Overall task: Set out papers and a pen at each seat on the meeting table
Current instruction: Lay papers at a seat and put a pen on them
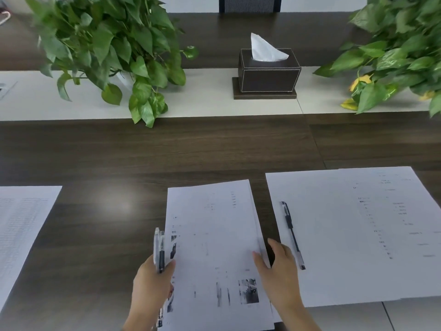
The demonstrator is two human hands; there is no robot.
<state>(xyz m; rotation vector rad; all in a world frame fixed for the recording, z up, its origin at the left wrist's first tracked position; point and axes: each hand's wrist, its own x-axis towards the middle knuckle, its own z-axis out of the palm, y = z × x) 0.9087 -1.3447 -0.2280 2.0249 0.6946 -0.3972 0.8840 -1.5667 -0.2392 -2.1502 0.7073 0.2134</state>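
two pens (159,249) sit tight in my left hand (151,280); my right hand (278,263) pinches the floppy, light papers (214,240) by the side edge

Light: bright and even, like daytime indoors.
Glare: a soft pale shine sits on the dark table (114,204), left of the middle papers (214,247).
Shadows: faint and soft, a thin one under the tissue box (268,72).
Blur: the print on the papers is smeared; the left plant (102,44) looks a bit fuzzy.
Edges: the table lines bend and stretch near the sides.
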